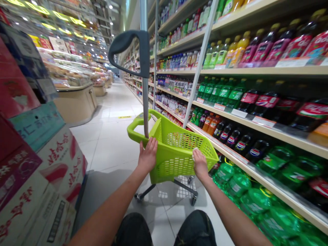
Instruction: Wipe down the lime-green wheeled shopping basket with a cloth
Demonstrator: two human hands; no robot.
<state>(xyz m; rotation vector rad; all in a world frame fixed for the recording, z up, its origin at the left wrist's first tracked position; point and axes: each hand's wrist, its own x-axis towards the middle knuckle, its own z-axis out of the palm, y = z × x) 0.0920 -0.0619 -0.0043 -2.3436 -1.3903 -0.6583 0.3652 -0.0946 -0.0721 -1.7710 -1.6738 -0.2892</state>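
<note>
A lime-green shopping cart (169,167) with a perforated basket stands in front of my knees, side-on to me. My left hand (148,155) grips its near rim beside the metal pole (145,106), fingertips at the top edge. My right hand (201,164) is closed around a small white wipe (196,152), pressed to the near rim toward the basket's right end. Part of the wipe is hidden by the fingers. Higher on the pole sits a dark grey loop handle (129,51). No goods show in the visible part of the basket.
Shelves (256,71) of bottled drinks run along the right, with large green bottles (256,201) low down near the cart. Stacked cartons (58,164) stand close on the left. A tiled aisle (110,112) leads ahead past a rounded display counter (74,102).
</note>
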